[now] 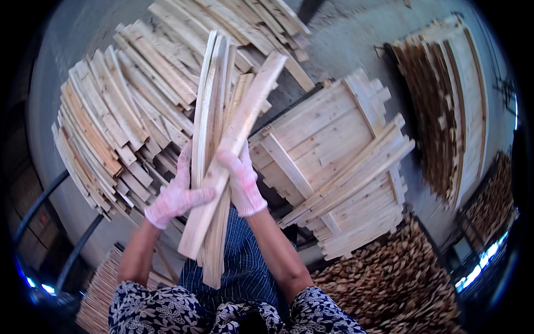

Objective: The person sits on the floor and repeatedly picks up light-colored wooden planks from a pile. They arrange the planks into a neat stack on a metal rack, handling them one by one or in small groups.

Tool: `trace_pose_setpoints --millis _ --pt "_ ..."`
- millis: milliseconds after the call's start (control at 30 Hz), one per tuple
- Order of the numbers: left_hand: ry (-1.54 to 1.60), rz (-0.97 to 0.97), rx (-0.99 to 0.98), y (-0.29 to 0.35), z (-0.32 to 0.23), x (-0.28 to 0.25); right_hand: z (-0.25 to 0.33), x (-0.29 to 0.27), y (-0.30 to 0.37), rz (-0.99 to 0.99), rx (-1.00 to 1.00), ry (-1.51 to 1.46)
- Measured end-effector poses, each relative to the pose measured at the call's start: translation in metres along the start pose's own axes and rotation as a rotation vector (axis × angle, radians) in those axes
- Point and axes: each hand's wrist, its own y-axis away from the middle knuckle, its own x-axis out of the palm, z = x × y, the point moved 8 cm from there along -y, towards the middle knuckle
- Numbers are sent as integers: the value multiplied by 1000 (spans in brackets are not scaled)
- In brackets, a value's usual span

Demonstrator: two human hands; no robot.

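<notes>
Several pale wooden boards (208, 122) are bundled upright in front of my body, between both gloved hands. One board (253, 108) crosses the bundle at a slant, its upper end leaning right and its lower end over my apron. My left hand (179, 192), in a pinkish-white knitted glove, grips the bundle from the left, thumb laid across the slanted board. From the right, my right hand (243, 181), in a matching glove, wraps round the slanted board and the boards behind it. Part of the right fingers is hidden by wood.
A wide pile of loose boards (128, 100) spreads across the left and far side. To the right lie flat plank panels (317, 145) with two loose boards on top. Stacked panels (445, 111) stand farther right. Heaps of wood pieces (389, 278) lie near right; dark metal bars (41, 203) curve at left.
</notes>
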Motion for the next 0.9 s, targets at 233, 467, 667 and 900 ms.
trace_pose_setpoints --millis 233,467,667,900 --pt "-169 273 217 -68 -64 169 113 -142 66 -246 -420 14" --pt "-536 188 270 -207 19 273 174 -283 63 -694 -365 709" --pt "-491 121 95 -207 48 264 146 -333 178 -888 -472 409" --pt "-636 8 279 -206 27 261 122 -519 164 -1210 -19 1020"
